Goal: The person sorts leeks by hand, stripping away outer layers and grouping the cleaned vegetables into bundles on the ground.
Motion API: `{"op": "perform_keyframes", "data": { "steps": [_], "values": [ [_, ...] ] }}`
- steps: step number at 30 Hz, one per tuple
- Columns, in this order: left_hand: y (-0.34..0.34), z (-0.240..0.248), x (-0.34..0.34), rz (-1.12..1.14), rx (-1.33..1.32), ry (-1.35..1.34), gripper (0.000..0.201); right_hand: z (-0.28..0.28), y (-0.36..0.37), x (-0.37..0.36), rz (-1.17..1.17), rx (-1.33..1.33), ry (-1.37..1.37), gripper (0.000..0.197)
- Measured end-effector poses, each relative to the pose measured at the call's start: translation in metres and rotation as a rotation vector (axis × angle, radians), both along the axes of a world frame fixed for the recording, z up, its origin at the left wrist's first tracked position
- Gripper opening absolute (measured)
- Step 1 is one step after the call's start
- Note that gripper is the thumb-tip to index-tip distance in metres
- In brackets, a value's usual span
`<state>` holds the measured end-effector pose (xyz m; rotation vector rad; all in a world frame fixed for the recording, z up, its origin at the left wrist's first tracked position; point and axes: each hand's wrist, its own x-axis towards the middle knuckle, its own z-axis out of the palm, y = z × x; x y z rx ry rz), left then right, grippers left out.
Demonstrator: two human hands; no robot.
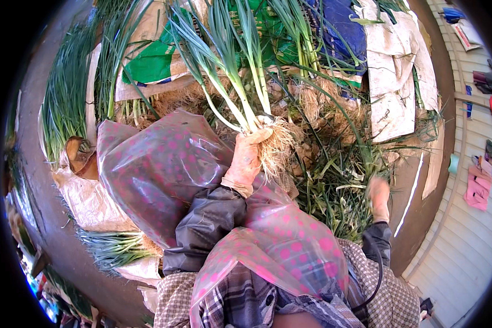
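My left hand (245,161), in a pale orange glove, is closed round the base of a small bunch of green onions (232,82). Their white stems and green leaves point away from me, and a tangle of pale roots (279,145) hangs out beside the glove. Off to the right, my right hand (379,197), gloved alike, is over the edge of a heap of stripped leaves and trimmings (333,191). Motion smears its fingers, so whether it holds anything is unclear. A clear plastic apron with pink dots (169,164) covers my lap.
Long bundles of green onions (68,93) stand at the far left; another bundle (117,246) lies near my left side. Green and blue sacks (153,60) spread out ahead. A whitish sack (391,76) lies to the right, before a pale corrugated surface (443,246).
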<state>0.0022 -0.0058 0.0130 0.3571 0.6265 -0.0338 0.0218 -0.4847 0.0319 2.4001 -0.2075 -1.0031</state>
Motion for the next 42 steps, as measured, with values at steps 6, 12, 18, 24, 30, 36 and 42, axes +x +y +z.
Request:
{"op": "perform_keyframes", "data": {
  "steps": [6,12,18,24,30,36,42],
  "values": [
    [-0.007,-0.012,-0.004,-0.04,0.165,0.117,0.031,0.019,0.187,-0.006,0.035,0.76,-0.141,0.074],
    [-0.009,-0.016,-0.008,-0.106,0.42,0.096,0.03,0.01,0.365,0.09,0.427,1.118,0.192,0.041],
    [-0.009,-0.016,-0.004,-0.113,0.426,0.135,0.033,0.012,0.348,0.072,1.016,1.265,-0.093,0.023],
    [-0.004,-0.024,-0.003,-0.023,0.128,0.113,0.029,0.055,0.19,0.042,-0.838,1.365,-1.111,0.043],
    [0.004,-0.007,-0.01,-0.236,-0.103,0.061,0.015,0.017,0.051,-0.045,-0.055,0.193,0.394,0.057],
    [0.001,0.007,-0.003,-0.282,-0.094,0.034,0.034,-0.006,0.279,0.116,0.208,0.724,-0.545,0.055],
    [-0.005,0.025,0.004,-0.378,-0.228,-0.156,0.046,-0.053,0.297,0.251,0.488,0.463,-0.449,0.042]
  ]
}}
